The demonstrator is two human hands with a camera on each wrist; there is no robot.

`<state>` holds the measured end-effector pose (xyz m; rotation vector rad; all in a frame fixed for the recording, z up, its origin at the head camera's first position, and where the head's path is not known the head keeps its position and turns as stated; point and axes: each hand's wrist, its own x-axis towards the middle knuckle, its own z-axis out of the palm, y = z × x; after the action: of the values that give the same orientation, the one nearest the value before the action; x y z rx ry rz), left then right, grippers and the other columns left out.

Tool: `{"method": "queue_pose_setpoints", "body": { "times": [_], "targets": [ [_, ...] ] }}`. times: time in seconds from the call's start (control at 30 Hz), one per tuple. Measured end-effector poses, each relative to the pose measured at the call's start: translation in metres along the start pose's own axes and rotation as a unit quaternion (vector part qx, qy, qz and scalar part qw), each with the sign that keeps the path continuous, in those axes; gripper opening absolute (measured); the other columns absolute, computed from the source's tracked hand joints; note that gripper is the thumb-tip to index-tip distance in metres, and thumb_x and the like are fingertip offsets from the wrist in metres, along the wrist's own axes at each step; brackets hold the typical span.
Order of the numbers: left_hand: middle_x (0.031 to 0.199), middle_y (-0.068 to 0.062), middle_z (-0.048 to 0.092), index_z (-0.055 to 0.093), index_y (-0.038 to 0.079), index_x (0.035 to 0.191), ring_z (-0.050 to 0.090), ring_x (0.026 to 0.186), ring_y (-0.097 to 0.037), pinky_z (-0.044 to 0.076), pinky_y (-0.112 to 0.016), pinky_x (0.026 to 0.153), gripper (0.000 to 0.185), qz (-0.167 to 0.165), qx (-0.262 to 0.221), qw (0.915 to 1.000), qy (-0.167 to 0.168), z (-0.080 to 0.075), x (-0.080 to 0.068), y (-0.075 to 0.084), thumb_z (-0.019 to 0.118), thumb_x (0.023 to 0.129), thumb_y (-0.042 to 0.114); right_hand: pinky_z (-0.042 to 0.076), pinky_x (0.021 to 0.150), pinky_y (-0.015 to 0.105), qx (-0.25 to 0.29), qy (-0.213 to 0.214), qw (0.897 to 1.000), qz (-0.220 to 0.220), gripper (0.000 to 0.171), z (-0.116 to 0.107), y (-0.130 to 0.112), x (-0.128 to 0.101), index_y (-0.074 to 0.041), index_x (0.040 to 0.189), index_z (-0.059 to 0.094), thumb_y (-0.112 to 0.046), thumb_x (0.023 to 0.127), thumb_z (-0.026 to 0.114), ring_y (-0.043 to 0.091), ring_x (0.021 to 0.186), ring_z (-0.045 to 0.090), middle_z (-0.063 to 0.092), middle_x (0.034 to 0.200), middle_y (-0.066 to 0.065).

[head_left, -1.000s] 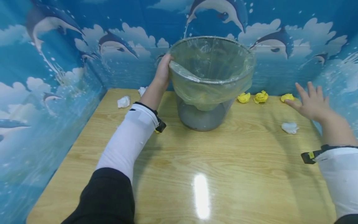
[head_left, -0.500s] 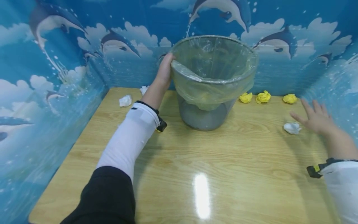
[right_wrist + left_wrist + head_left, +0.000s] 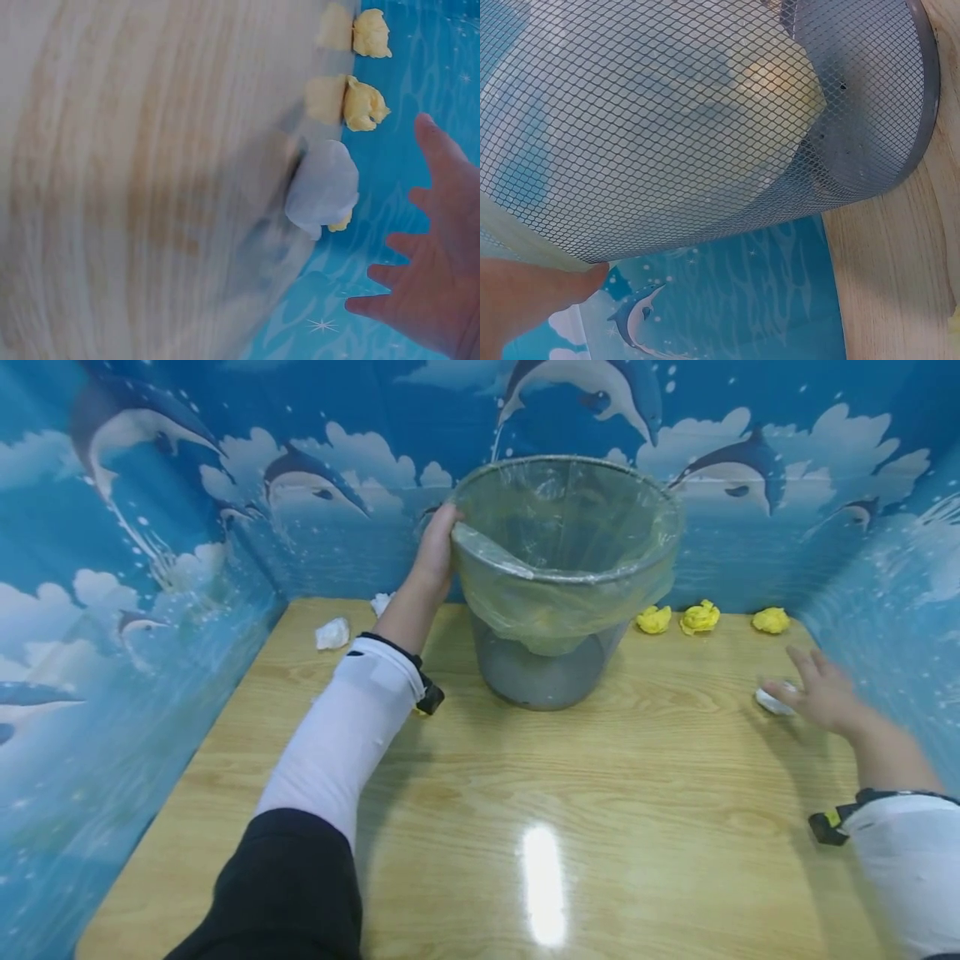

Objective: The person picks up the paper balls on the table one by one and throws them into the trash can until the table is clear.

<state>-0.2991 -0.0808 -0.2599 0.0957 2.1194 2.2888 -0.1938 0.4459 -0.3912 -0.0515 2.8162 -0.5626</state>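
A grey mesh wastebasket [image 3: 540,681] stands at the back of the table, lined with a translucent yellowish bag [image 3: 562,606] folded over its rim. My left hand [image 3: 435,552] grips the rim and liner at the left side. In the left wrist view, the thumb [image 3: 540,292] lies by the liner's edge, and the liner shows through the mesh. On the right, my right hand [image 3: 828,697] hovers with spread fingers over a crumpled white paper ball [image 3: 771,700], partly covering it in the head view. The right wrist view shows this hand [image 3: 442,255] apart from the ball [image 3: 326,187].
Three crumpled yellow paper balls lie along the back edge: one near the basket [image 3: 653,619], a middle one [image 3: 700,617], one farther right [image 3: 770,620]. White paper balls [image 3: 332,633] lie at the back left. Dolphin-printed sheets [image 3: 360,543] enclose the wooden table [image 3: 600,793].
My right hand first came down and back toward me, then shifted left over the white paper ball. My left hand keeps its grip on the wastebasket, which stays in place.
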Motion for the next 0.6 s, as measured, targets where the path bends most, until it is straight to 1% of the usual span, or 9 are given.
{"method": "queue_pose_setpoints", "body": {
  "times": [0.03,0.17,0.23,0.3,0.37,0.43,0.53,0.6],
  "targets": [
    [0.153,0.001,0.026,0.041,0.013,0.118,0.038,0.113,-0.013,0.031,-0.027,0.094,0.027,0.0,0.0,1.0,-0.001,0.0001,-0.0001,-0.0001,0.037,0.095,0.028,0.007,0.096,0.079,0.001,-0.001,1.0,-0.001,0.09,0.0011,0.0002,0.0009,0.002,0.149,-0.016,-0.052,0.1,0.037,0.067,0.13,-0.012,-0.022,0.145,0.043],
    [0.155,0.002,0.025,0.041,0.014,0.125,0.038,0.114,-0.012,0.031,-0.027,0.095,0.034,0.001,-0.002,1.0,-0.001,-0.0003,-0.0002,-0.0007,0.037,0.095,0.028,0.007,0.096,0.079,-0.004,-0.002,1.0,-0.015,0.09,0.0058,0.0018,0.0025,0.003,0.149,-0.015,-0.049,0.1,0.039,0.068,0.13,-0.01,-0.019,0.145,0.045],
    [0.155,0.001,0.025,0.041,0.014,0.125,0.038,0.113,-0.012,0.031,-0.027,0.095,0.033,0.003,-0.001,1.0,-0.002,-0.0003,-0.0004,-0.001,0.037,0.095,0.028,0.007,0.097,0.079,-0.01,-0.002,1.0,-0.023,0.089,0.008,0.0025,0.0023,0.004,0.15,-0.013,-0.047,0.1,0.04,0.068,0.129,-0.008,-0.016,0.145,0.047],
    [0.153,0.0,0.027,0.042,0.013,0.117,0.039,0.111,-0.013,0.032,-0.027,0.094,0.026,0.006,-0.002,1.0,-0.004,-0.0001,-0.0001,-0.0012,0.037,0.095,0.027,0.008,0.097,0.079,-0.014,-0.001,0.999,-0.029,0.088,0.0095,0.0031,0.0021,0.006,0.149,-0.01,-0.046,0.101,0.041,0.068,0.13,-0.006,-0.013,0.144,0.048],
    [0.151,-0.001,0.029,0.041,0.013,0.113,0.039,0.109,-0.014,0.032,-0.027,0.093,0.023,0.008,-0.006,0.9999,-0.006,0.0,-0.0002,-0.0016,0.037,0.096,0.027,0.008,0.098,0.078,-0.016,-0.003,0.999,-0.029,0.088,0.0103,0.0033,0.0021,0.007,0.149,-0.009,-0.046,0.101,0.041,0.068,0.13,-0.005,-0.011,0.144,0.048],
    [0.15,-0.001,0.029,0.041,0.013,0.117,0.038,0.109,-0.013,0.032,-0.027,0.092,0.026,0.007,-0.007,0.9999,-0.005,0.0,-0.0006,-0.0019,0.037,0.095,0.027,0.009,0.098,0.078,-0.019,-0.005,0.999,-0.027,0.088,0.0106,0.0033,0.0028,0.008,0.149,-0.009,-0.046,0.101,0.041,0.068,0.13,-0.004,-0.01,0.144,0.048],
    [0.15,-0.001,0.029,0.04,0.012,0.128,0.038,0.109,-0.013,0.032,-0.026,0.092,0.036,0.007,-0.008,0.9999,-0.004,-0.0001,-0.0007,-0.0022,0.037,0.095,0.027,0.01,0.098,0.077,-0.029,-0.005,0.999,-0.027,0.088,0.0105,0.0022,0.0046,0.009,0.149,-0.007,-0.046,0.101,0.042,0.068,0.13,-0.001,-0.007,0.145,0.048],
    [0.149,-0.002,0.03,0.041,0.011,0.126,0.038,0.109,-0.013,0.032,-0.027,0.092,0.035,0.007,-0.008,0.9999,-0.005,0.0001,-0.0004,-0.002,0.037,0.095,0.027,0.01,0.098,0.077,-0.034,-0.005,0.999,-0.029,0.087,0.0103,0.0012,0.0058,0.009,0.149,-0.005,-0.046,0.101,0.042,0.068,0.129,0.001,-0.006,0.145,0.048]
  ]
}}
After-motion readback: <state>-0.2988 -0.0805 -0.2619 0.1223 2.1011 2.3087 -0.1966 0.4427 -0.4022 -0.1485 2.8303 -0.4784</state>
